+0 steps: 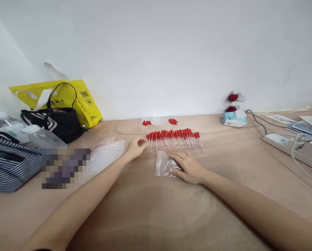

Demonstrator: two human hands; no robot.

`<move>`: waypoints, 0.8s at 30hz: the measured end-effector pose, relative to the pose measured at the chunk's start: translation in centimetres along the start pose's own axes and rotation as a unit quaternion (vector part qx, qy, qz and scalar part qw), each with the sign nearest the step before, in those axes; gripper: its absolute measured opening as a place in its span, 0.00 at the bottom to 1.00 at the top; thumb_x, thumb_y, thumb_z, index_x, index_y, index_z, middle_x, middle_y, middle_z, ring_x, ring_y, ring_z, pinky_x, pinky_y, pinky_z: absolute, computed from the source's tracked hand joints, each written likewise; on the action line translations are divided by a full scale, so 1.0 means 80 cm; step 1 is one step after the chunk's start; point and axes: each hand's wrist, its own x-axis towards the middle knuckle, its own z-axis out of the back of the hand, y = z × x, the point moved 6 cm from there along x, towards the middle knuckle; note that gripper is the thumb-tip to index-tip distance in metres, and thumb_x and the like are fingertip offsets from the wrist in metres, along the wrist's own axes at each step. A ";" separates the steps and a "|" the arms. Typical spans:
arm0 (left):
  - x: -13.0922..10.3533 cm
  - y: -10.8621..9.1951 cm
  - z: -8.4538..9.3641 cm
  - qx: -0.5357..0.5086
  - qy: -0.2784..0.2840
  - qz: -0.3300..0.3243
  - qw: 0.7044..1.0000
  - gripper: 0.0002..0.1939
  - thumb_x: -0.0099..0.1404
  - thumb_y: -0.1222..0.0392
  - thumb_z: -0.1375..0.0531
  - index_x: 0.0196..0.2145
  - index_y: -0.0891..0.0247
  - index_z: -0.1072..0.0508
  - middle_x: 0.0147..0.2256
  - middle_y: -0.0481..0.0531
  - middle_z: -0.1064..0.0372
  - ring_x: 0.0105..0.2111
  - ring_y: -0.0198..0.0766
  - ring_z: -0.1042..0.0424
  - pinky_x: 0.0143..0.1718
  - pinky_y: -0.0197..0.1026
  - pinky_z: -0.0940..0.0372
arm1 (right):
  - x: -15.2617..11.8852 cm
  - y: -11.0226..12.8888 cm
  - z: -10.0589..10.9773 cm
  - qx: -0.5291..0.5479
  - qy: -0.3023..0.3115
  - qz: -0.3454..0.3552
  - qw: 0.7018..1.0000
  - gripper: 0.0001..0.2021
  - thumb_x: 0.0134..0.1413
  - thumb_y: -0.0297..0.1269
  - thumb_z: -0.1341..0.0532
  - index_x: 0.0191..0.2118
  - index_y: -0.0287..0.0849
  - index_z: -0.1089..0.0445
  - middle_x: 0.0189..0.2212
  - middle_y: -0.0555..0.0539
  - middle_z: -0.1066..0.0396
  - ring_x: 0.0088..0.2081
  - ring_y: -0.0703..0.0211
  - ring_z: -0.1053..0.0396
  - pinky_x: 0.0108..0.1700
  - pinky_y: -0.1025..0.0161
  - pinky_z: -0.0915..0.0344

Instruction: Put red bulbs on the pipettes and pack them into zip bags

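Glass-clear droppers with red rubber bulbs (169, 135) lie side by side in a long row. At the row's left end is my left hand (136, 147), its fingers curled together beside the first dropper; what they hold, if anything, is hidden. My right hand (188, 167) rests flat, fingers stretched out, over the right part of a clear zip bag (161, 164) on the table. The bag lies just in front of the droppers' thin ends and looks flat.
Behind the row, loose red bulbs (173, 121) lie by flat clear bags (160, 120). More zip bags (106, 155) are stacked left. Further left stand a striped bag (12, 167), bottles (44, 136) and a yellow bag (89, 111). Tissues (234, 120) and a power strip (284, 144) are right.
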 end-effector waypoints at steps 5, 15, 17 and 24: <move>0.078 0.001 -0.010 -0.023 0.021 0.010 0.999 0.11 0.47 0.60 0.38 0.30 0.65 0.29 0.29 0.50 0.33 0.29 0.36 0.36 0.35 0.38 0.40 | 0.000 0.001 0.001 -0.013 -0.003 -0.008 1.000 0.26 0.54 0.50 0.51 0.55 0.40 0.46 0.52 0.41 0.41 0.51 0.54 0.43 0.51 0.55 0.48; 0.106 0.000 -0.042 -0.142 0.105 0.059 0.983 0.10 0.44 0.57 0.35 0.19 0.65 0.31 0.14 0.44 0.38 0.20 0.33 0.39 0.25 0.35 0.43 | 0.002 0.001 0.002 -0.015 -0.006 -0.002 1.000 0.25 0.54 0.50 0.50 0.54 0.41 0.45 0.50 0.42 0.39 0.49 0.55 0.42 0.50 0.56 0.48; 0.107 0.004 -0.039 -0.174 0.093 0.077 0.977 0.11 0.44 0.56 0.35 0.19 0.66 0.31 0.15 0.44 0.38 0.21 0.33 0.38 0.25 0.35 0.44 | 0.002 0.002 0.002 -0.013 -0.005 -0.005 1.000 0.25 0.54 0.50 0.51 0.54 0.40 0.44 0.50 0.42 0.39 0.50 0.55 0.42 0.50 0.56 0.48; 0.078 0.018 0.019 -0.304 -0.009 0.146 0.941 0.06 0.50 0.64 0.37 0.22 0.66 0.32 0.19 0.44 0.35 0.20 0.27 0.39 0.23 0.31 0.46 | 0.002 0.002 0.002 -0.014 -0.006 -0.009 1.000 0.25 0.54 0.50 0.50 0.53 0.40 0.44 0.50 0.42 0.39 0.49 0.55 0.42 0.49 0.56 0.47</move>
